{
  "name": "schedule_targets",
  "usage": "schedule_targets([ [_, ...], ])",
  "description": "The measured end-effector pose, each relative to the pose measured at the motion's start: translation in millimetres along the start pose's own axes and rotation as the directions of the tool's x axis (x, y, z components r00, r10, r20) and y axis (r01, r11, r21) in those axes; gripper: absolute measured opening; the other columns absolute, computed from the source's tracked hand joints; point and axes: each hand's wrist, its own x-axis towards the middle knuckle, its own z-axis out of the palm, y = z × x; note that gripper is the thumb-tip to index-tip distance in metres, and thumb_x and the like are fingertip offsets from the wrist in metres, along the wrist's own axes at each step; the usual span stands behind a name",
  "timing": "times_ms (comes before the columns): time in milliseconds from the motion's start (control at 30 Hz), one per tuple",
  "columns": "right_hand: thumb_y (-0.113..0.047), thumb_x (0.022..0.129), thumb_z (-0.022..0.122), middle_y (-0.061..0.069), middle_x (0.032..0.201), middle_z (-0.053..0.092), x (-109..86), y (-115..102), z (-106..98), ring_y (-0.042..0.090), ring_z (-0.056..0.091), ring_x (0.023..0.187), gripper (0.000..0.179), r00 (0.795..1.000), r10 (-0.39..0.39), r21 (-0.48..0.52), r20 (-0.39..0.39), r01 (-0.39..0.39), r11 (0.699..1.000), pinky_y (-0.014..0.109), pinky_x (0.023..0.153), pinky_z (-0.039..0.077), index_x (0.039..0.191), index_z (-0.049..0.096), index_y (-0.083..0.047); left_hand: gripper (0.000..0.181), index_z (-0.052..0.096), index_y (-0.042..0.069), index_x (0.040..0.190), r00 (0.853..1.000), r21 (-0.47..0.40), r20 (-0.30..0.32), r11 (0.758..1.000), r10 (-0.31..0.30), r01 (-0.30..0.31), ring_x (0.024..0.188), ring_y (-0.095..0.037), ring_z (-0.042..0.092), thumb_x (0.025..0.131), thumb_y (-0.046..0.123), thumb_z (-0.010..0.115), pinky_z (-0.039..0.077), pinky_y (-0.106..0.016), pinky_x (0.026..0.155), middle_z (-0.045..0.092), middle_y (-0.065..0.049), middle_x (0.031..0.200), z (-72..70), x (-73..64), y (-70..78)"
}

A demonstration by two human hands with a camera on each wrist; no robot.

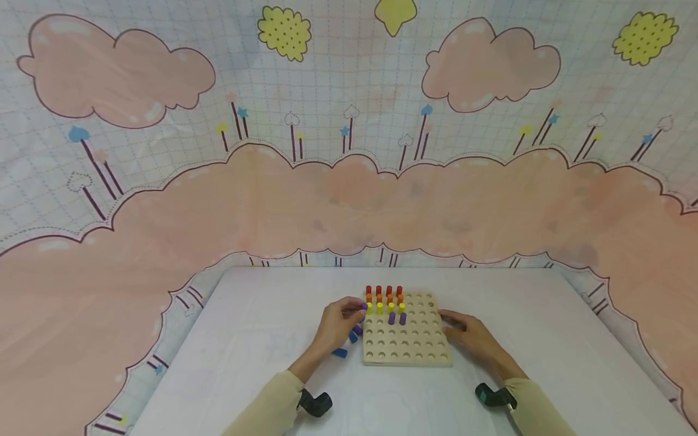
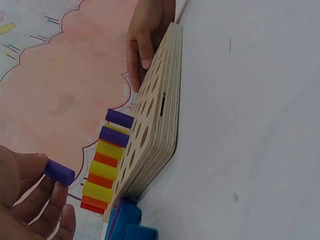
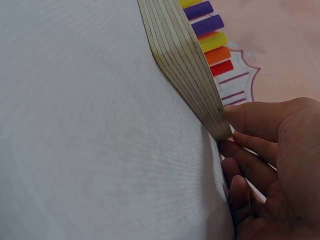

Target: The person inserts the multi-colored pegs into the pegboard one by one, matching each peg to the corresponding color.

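A purple peg (image 2: pixel 59 172) is pinched between the thumb and fingertips of my left hand (image 1: pixel 337 327), beside the upper left of a wooden pegboard (image 1: pixel 406 354). Short rows of red pegs (image 1: pixel 389 289), orange pegs (image 1: pixel 389 299) and yellow pegs (image 1: pixel 391 307) stand in the board. Nearer to me, two purple pegs (image 1: pixel 402 318) stand side by side in a fourth row. My right hand (image 1: pixel 473 336) rests at the board's right edge, thumb and fingers relaxed against its side; the right wrist view shows the thumb (image 3: pixel 250 120) right at the layered wood.
Loose blue pegs (image 1: pixel 340 352) and a purple one (image 1: pixel 357 330) lie on the white table (image 1: pixel 245 339) left of the board, partly behind my left hand. Many bare holes show across the board's right and near parts. A cloud-patterned cloth (image 1: pixel 349 200) hangs behind the table.
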Motion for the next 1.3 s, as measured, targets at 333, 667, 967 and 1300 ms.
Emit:
schedule_targets([
  [333,-0.028,0.094,0.064,0.016,0.146,0.051,2.7,1.2,-1.0,0.040,0.045,0.136,0.049,1.000,0.002,0.001,-0.006,-0.002,1.000,0.058,0.108,0.039,0.140,0.054,-0.015,0.020,0.069,0.011,0.113,0.999,-0.031,0.008,0.998,0.048,-0.048,0.096,-0.013,0.065,0.093,0.014,0.066,0.054,-0.022,0.083,0.071,-0.001,0.102,21.2,13.3,-3.0],
  [667,-0.027,0.094,0.065,0.016,0.144,0.054,1.2,-0.6,0.3,0.040,0.049,0.132,0.048,1.000,0.006,-0.009,-0.009,-0.006,1.000,0.055,0.105,0.043,0.140,0.055,-0.015,0.015,0.071,0.009,0.106,0.995,-0.018,0.026,0.996,0.093,-0.092,0.088,-0.011,0.067,0.091,0.011,0.069,0.056,-0.021,0.078,0.073,-0.002,0.096,32.6,17.4,-8.6],
  [967,-0.028,0.095,0.064,0.017,0.147,0.050,1.0,-1.3,-1.0,0.041,0.045,0.136,0.049,1.000,-0.005,-0.003,0.004,0.005,1.000,0.058,0.109,0.039,0.141,0.054,-0.014,0.017,0.071,0.008,0.107,0.997,0.033,0.050,0.997,0.066,-0.068,0.085,-0.008,0.065,0.092,0.014,0.068,0.055,-0.021,0.077,0.073,0.001,0.096,39.8,19.4,-13.8],
  [1300,-0.028,0.095,0.063,0.017,0.148,0.048,0.5,-3.3,-1.7,0.042,0.041,0.139,0.049,1.000,0.009,0.002,0.007,-0.009,1.000,0.059,0.110,0.036,0.141,0.053,-0.014,0.014,0.072,0.010,0.104,0.996,0.109,0.067,0.992,0.059,-0.066,0.082,-0.007,0.062,0.089,0.010,0.070,0.053,-0.020,0.075,0.073,0.002,0.094,39.3,19.0,-14.7],
])
